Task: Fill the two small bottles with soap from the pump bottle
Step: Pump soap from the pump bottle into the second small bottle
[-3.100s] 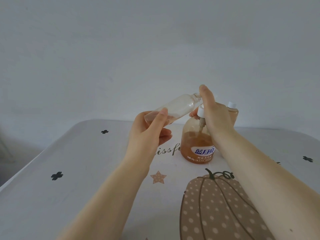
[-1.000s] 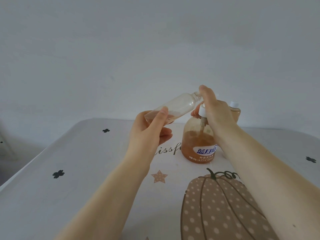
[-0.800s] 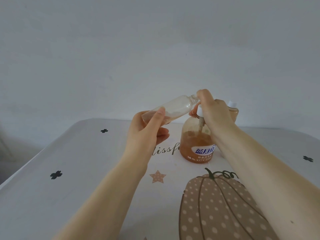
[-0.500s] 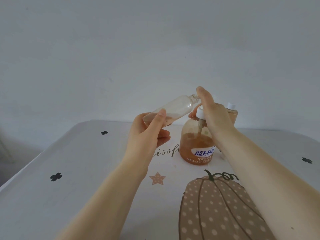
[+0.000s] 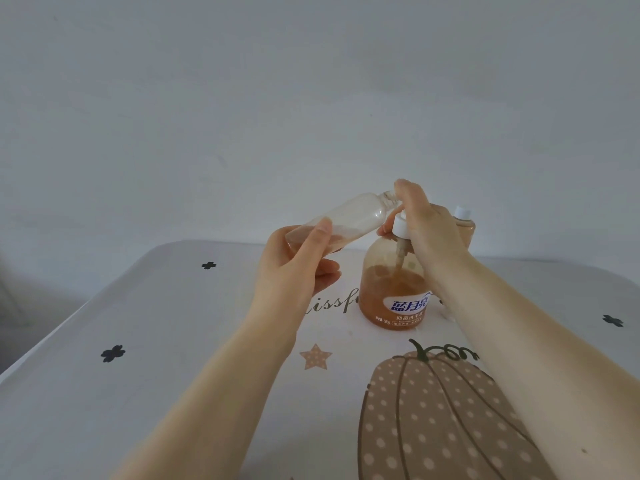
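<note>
Tabletop (image 5: pixel 145 393), patterned cover, fills the lower frame. Pump bottle (image 5: pixel 394 296) stands at centre right, orange soap up to roughly half its height.

Left hand (image 5: pixel 294 268) grips the open small bottle (image 5: pixel 343 220) near its base, tilted, mouth up and to the right against the pump spout. A shallow pool of soap lies at its low end; most of it is clear. Judged: fill barely begun.

Right hand (image 5: pixel 426 223) is curled over the pump head (image 5: pixel 401 226), pressing it down.

Second small bottle (image 5: pixel 464 226), white cap on, stands behind the right hand, upper right of the pump bottle; it looks orange to the shoulder. Judged: filled and done.

Remaining: many more pumps, then capping.
</note>
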